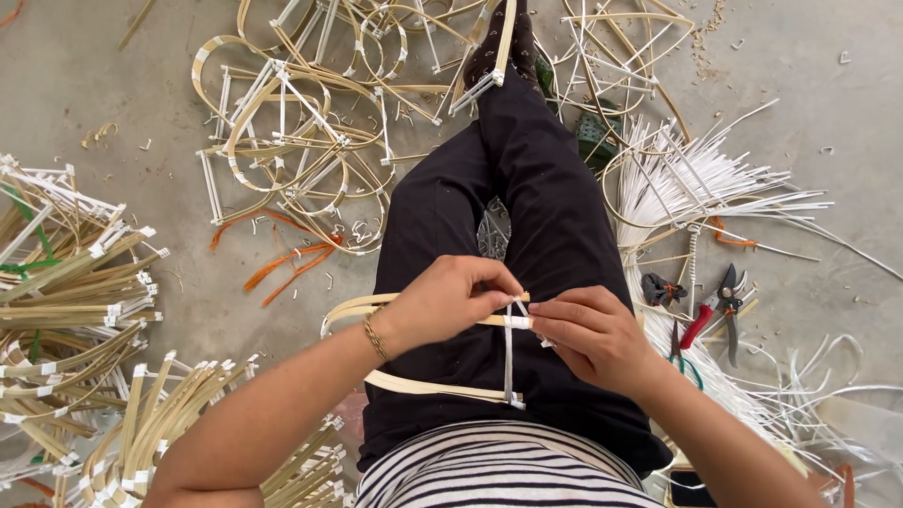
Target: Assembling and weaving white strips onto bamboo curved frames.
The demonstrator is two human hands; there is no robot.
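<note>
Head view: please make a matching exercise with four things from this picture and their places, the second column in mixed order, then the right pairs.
1. bent bamboo frame
2. red-handled pruning shears
3. orange strips
4. bundle of taped bamboo sticks

A. floor, far left side
B. on the lap, both hands at it
C. floor, right of the right hand
D. floor, left of the knee

Pairs: 1-B, 2-C, 3-D, 4-A

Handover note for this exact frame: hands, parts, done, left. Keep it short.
Left hand: pinching the bamboo strip frame at its upper strip, over the lap.
Right hand: fingers on the white binding strip at the same joint.
Parts: bundles of taped strips to the person's left, finished frames ahead, white strips and pruning shears to the right.
Done: lower joint looks bound.
Left: upper joint seems not yet finished.
</note>
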